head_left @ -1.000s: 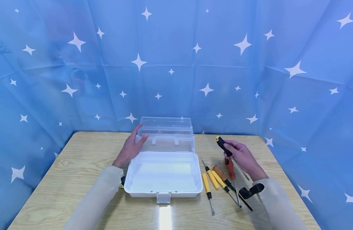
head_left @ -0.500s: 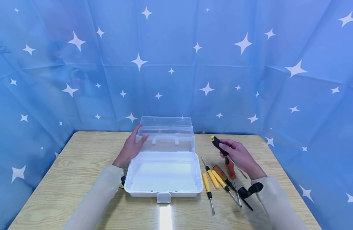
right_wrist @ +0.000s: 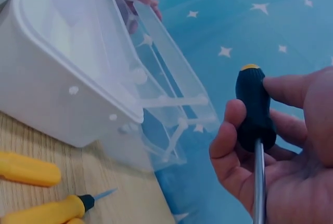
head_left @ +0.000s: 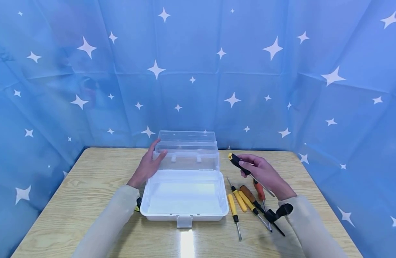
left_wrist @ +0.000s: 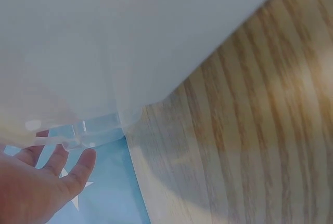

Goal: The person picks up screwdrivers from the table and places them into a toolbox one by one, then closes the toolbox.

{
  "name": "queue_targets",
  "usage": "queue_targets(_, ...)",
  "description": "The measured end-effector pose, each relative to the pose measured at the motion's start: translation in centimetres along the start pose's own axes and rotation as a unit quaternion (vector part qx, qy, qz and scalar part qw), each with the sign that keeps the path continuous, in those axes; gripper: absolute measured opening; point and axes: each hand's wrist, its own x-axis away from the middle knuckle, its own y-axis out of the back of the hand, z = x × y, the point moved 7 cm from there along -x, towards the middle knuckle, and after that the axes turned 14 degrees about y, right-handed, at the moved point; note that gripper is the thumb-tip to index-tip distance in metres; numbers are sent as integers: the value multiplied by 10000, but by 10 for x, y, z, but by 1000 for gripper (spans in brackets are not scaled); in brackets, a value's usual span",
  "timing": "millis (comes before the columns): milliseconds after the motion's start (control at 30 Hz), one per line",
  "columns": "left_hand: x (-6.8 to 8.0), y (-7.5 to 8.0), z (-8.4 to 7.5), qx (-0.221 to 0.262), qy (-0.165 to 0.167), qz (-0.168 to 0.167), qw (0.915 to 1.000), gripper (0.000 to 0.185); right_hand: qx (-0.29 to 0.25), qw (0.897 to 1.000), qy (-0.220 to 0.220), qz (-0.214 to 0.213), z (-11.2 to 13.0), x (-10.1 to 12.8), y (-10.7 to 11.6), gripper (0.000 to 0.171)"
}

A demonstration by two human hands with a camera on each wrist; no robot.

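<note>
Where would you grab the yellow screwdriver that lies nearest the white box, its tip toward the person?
I'd pinch its yellow handle across its width, from above. It lies flat, with the white box close on one side and a neighbouring handle on the other, so a sideways approach looks tight. The thin metal shaft offers less to hold.

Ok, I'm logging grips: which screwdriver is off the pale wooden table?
The black-handled screwdriver with a yellow end, held in the right hand; the three yellow-handled screwdrivers, brown-handled screwdriver and red-handled screwdriver lie on the pale wooden table.
</note>
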Motion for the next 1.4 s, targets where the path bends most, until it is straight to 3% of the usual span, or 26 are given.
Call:
queue_targets(533, -1, 0, 2, -33, 104, -18, 9999, 77, -147, 9986, 187, 466, 21, -6, -23, 42)
queue_targets(900, -1, -1, 3, -45, 114, -23, 9999, 78, -94, 9982, 96, 578, 26, -12, -36, 36)
queue_targets(1400, -2, -2, 1, -55, 96, -35, 9999, 78, -30, 9958, 335, 848, 37, -18, -55, 33)
